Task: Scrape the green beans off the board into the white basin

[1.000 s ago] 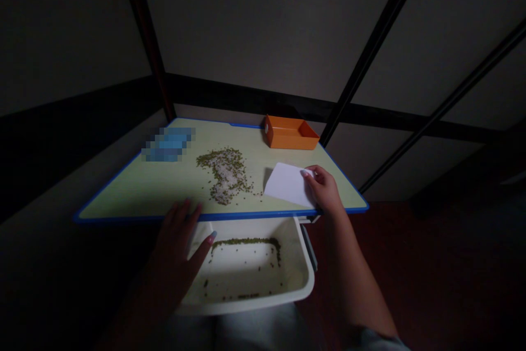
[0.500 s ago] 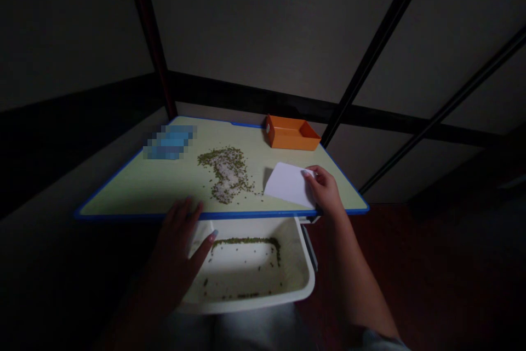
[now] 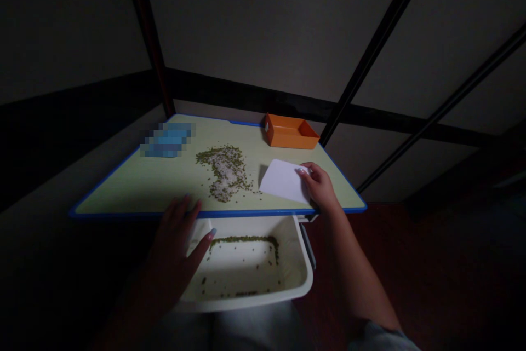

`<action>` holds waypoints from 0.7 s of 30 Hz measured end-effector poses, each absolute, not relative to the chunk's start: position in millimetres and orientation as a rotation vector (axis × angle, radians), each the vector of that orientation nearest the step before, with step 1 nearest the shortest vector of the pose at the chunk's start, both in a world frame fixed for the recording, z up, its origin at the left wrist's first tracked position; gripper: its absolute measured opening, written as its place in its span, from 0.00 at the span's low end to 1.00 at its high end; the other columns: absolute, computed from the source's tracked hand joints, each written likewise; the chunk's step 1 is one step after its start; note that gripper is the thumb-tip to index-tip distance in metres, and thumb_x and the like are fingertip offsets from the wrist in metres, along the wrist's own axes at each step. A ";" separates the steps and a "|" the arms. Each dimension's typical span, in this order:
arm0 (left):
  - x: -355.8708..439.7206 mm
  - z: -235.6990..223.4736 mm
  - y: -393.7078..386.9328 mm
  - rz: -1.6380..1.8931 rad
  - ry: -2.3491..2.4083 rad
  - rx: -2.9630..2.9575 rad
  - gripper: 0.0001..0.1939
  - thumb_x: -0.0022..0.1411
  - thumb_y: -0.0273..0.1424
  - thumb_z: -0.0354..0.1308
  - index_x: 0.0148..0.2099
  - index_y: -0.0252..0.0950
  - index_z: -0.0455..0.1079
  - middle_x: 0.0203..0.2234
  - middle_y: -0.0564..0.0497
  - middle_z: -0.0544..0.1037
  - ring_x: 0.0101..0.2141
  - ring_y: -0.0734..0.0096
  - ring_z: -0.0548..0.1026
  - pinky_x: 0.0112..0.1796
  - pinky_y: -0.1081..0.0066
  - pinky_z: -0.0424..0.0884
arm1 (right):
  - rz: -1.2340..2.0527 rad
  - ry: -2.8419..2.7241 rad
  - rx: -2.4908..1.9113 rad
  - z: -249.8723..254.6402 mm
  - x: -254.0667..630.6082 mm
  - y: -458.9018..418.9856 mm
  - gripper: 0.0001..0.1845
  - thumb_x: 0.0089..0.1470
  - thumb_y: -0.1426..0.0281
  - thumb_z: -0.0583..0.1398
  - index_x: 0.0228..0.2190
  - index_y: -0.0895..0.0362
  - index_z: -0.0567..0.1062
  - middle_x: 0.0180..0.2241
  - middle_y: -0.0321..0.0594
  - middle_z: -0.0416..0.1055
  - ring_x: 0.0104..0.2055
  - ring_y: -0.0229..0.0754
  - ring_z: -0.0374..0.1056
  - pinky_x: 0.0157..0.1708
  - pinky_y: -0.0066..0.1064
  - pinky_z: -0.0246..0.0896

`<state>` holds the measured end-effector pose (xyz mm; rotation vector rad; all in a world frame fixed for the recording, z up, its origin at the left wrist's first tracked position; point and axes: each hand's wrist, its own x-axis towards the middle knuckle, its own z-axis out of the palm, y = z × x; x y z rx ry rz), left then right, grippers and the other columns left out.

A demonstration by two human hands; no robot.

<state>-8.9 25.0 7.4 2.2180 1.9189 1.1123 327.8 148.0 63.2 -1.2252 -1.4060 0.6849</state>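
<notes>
My right hand (image 3: pixel 318 184) pinches the right side of a flat white card (image 3: pixel 283 178) between thumb and fingers. The card is tilted over the table's right half, its lower edge close to the front rim. Left of it lies a loose pile of small green beans (image 3: pixel 236 159) mixed with white grains (image 3: pixel 224 167); a few beans are strewn towards the card. My left hand (image 3: pixel 181 236) holds nothing, fingers apart, with its fingertips at the table's front edge and its thumb over the white tub (image 3: pixel 304 285). Green beans line the tub's far inner edge.
The pale green table (image 3: pixel 127 192) has a raised blue edge. An orange open box (image 3: pixel 293 140) stands at its back right. A blurred blue item (image 3: pixel 168 140) lies at the left. Dark wall panels (image 3: pixel 255 28) rise behind the table.
The card and my right hand have shifted slightly left. The whole view has moved a little as well. The pile and my left hand look the same.
</notes>
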 end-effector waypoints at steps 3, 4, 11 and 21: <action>-9.2 8.9 24.7 1.095 1.917 2.214 0.32 0.64 0.47 0.48 0.65 0.37 0.61 0.66 0.38 0.63 0.68 0.47 0.56 0.64 0.44 0.59 | 0.684 -1.399 -1.205 61.8 329.7 148.4 0.17 0.46 0.54 0.64 0.30 0.55 0.73 0.21 0.32 0.63 0.23 0.36 0.55 0.22 0.28 0.48; -9.4 9.4 24.6 1.093 1.915 2.212 0.32 0.64 0.47 0.48 0.65 0.37 0.61 0.66 0.38 0.63 0.68 0.47 0.56 0.64 0.44 0.59 | 0.682 -1.399 -1.196 61.5 330.1 148.4 0.17 0.46 0.54 0.64 0.30 0.55 0.72 0.22 0.32 0.63 0.23 0.36 0.55 0.23 0.28 0.48; -9.1 9.6 24.3 1.087 1.915 2.198 0.31 0.65 0.47 0.47 0.65 0.37 0.62 0.66 0.38 0.63 0.68 0.48 0.56 0.64 0.43 0.58 | 0.709 -1.398 -1.159 63.2 330.0 146.4 0.17 0.45 0.55 0.65 0.28 0.55 0.72 0.22 0.32 0.65 0.25 0.37 0.57 0.24 0.28 0.50; -9.3 9.2 24.7 1.085 1.913 2.176 0.32 0.64 0.47 0.48 0.65 0.38 0.61 0.67 0.39 0.63 0.68 0.47 0.55 0.64 0.42 0.58 | 0.636 -1.419 -1.244 57.4 332.2 149.2 0.18 0.49 0.53 0.63 0.31 0.56 0.73 0.21 0.30 0.61 0.22 0.35 0.52 0.21 0.28 0.45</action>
